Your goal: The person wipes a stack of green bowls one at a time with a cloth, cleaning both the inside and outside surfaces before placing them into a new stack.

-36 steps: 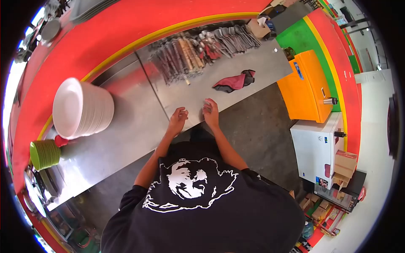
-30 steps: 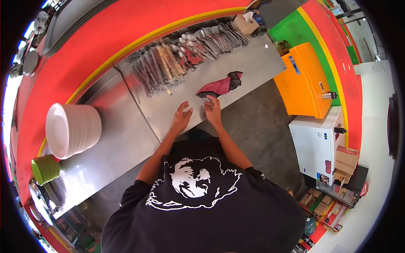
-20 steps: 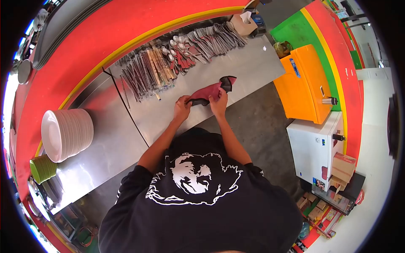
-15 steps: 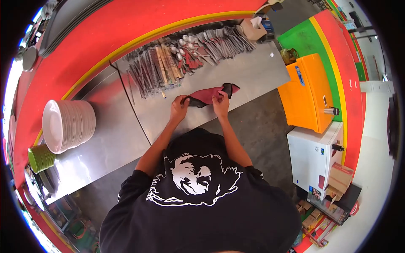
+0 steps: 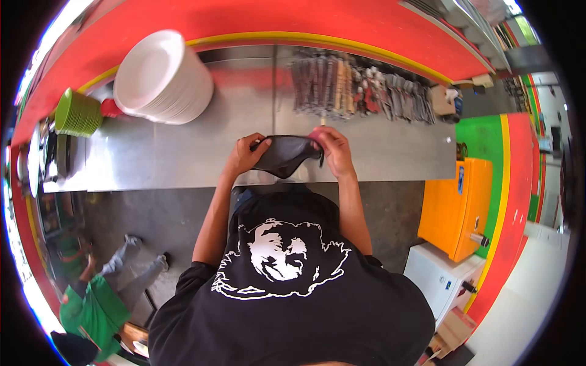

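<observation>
A dark cloth [image 5: 284, 154] with a bit of dark red showing at its right end is stretched between my two hands, above the front part of the steel counter [image 5: 152, 158]. My left hand [image 5: 249, 151] pinches its left end. At the upper right end, my right hand [image 5: 333, 148] grips the cloth near the red part. Beyond and to the right lie rows of cutlery [image 5: 342, 85], some in clear wrapping, with spoons and forks among them.
White plates [image 5: 183, 91] are stacked at the back left, beside green bowls [image 5: 79, 114]. A tissue box [image 5: 441, 104] stands at the counter's right end. An orange cooler [image 5: 448, 204] and white freezer [image 5: 442, 274] stand right. A person in green [image 5: 101, 311] is at the lower left.
The view has turned toward the left, so the plates and cutlery sit further right. The cloth now shows mostly its dark side and hangs lower in the middle. A person has come into view.
</observation>
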`<state>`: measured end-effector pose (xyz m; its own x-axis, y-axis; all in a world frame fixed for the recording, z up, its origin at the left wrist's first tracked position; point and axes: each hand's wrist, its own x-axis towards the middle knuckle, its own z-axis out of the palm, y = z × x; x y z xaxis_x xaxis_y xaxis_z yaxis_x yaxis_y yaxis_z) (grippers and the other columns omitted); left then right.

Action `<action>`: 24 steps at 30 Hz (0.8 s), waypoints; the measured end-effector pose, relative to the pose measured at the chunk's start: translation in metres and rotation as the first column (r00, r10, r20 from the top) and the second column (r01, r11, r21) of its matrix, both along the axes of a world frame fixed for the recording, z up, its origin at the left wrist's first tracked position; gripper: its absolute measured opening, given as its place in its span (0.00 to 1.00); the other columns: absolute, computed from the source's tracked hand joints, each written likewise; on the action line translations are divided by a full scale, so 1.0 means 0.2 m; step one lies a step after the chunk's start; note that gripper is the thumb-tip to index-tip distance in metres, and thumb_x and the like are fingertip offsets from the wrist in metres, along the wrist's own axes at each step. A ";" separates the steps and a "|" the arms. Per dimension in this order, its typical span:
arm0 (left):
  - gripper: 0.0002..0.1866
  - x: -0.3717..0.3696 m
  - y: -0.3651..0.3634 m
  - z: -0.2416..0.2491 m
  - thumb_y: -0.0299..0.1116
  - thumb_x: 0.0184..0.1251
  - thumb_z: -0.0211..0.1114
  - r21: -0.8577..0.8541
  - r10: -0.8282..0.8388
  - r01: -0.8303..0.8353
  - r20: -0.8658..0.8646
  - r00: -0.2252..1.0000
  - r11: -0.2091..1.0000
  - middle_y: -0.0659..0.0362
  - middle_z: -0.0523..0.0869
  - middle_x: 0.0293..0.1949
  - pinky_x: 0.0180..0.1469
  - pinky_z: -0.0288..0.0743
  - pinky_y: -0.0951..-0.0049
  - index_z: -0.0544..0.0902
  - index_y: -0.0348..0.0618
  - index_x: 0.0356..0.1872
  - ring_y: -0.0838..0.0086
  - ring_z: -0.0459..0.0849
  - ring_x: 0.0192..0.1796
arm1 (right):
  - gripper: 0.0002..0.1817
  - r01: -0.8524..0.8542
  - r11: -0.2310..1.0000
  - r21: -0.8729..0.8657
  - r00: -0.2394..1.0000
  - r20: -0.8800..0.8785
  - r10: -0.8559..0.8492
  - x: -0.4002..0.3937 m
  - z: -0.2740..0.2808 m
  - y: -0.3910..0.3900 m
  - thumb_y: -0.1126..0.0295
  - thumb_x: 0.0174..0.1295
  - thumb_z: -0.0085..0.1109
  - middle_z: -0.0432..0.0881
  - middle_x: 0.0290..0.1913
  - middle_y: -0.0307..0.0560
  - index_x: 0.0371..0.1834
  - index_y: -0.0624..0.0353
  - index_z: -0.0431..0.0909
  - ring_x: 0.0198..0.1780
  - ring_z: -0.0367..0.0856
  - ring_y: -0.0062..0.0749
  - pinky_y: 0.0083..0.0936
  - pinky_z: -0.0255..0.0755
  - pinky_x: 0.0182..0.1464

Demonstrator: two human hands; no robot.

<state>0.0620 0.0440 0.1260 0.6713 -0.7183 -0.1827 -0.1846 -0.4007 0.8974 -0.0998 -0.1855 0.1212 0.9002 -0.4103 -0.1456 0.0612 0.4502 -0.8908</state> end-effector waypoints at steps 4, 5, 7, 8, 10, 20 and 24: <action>0.22 0.16 0.45 0.22 0.46 0.75 0.66 0.002 -0.181 0.211 -0.507 0.843 0.977 0.63 0.87 0.33 0.41 0.74 0.75 0.85 0.34 0.52 0.82 0.80 0.36 | 0.19 0.056 0.977 -0.208 0.998 0.045 -0.048 0.30 0.09 0.37 0.73 0.74 0.51 0.85 0.55 0.44 0.65 0.67 0.75 0.60 0.79 0.24 0.24 0.70 0.61; 0.22 0.16 0.54 0.24 0.45 0.75 0.65 -0.127 -0.209 0.167 -0.533 0.820 0.978 0.63 0.87 0.35 0.42 0.74 0.76 0.84 0.33 0.54 0.82 0.80 0.38 | 0.19 0.033 0.928 -0.372 0.999 0.027 -0.025 0.36 0.08 0.47 0.73 0.74 0.51 0.85 0.56 0.44 0.65 0.66 0.75 0.61 0.78 0.25 0.25 0.69 0.62; 0.23 0.15 0.68 0.33 0.42 0.76 0.64 -0.377 -0.280 0.062 -0.559 0.781 0.924 0.62 0.87 0.38 0.45 0.75 0.78 0.81 0.30 0.58 0.83 0.81 0.40 | 0.19 -0.172 0.769 -0.616 0.985 -0.102 0.138 0.43 -0.06 0.67 0.71 0.75 0.49 0.84 0.56 0.45 0.66 0.61 0.75 0.59 0.80 0.26 0.22 0.71 0.58; 0.23 0.17 0.75 0.27 0.38 0.77 0.62 -0.387 -0.218 -0.037 -0.591 0.776 0.921 0.59 0.87 0.43 0.49 0.77 0.76 0.76 0.32 0.64 0.80 0.84 0.42 | 0.19 -0.277 0.737 -0.616 0.960 -0.150 0.235 0.45 -0.11 0.80 0.70 0.75 0.50 0.85 0.54 0.44 0.66 0.60 0.76 0.57 0.81 0.25 0.21 0.72 0.56; 0.24 0.18 0.85 0.17 0.38 0.77 0.61 -0.445 -0.107 -0.336 -0.718 0.687 0.830 0.57 0.86 0.46 0.52 0.78 0.72 0.74 0.33 0.65 0.75 0.85 0.46 | 0.17 -0.483 0.724 -0.492 0.875 -0.267 0.403 0.50 -0.17 0.97 0.67 0.76 0.51 0.85 0.52 0.43 0.64 0.59 0.77 0.54 0.81 0.23 0.20 0.73 0.53; 0.38 0.04 1.13 0.03 0.40 0.72 0.69 -0.245 0.142 -0.372 -0.634 0.760 0.895 0.50 0.73 0.70 0.70 0.67 0.66 0.61 0.37 0.76 0.66 0.72 0.71 | 0.24 -0.423 0.836 0.348 0.881 -0.058 0.470 0.63 -0.01 1.26 0.63 0.73 0.59 0.83 0.52 0.44 0.68 0.61 0.71 0.51 0.82 0.24 0.23 0.77 0.55; 0.25 0.03 1.14 -0.01 0.38 0.75 0.66 -0.144 0.272 -0.487 -0.678 0.683 0.862 0.55 0.84 0.54 0.59 0.75 0.72 0.73 0.34 0.66 0.73 0.83 0.56 | 0.30 -0.349 0.865 0.360 0.917 -0.062 0.395 0.72 -0.05 1.24 0.69 0.69 0.64 0.82 0.54 0.47 0.73 0.59 0.67 0.52 0.83 0.28 0.28 0.79 0.56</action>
<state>0.0671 0.2713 0.1248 0.7083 -0.5145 -0.4834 0.5582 -0.0109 0.8296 0.0435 0.0621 0.1106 0.9396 0.0456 -0.3393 -0.2756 0.6885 -0.6708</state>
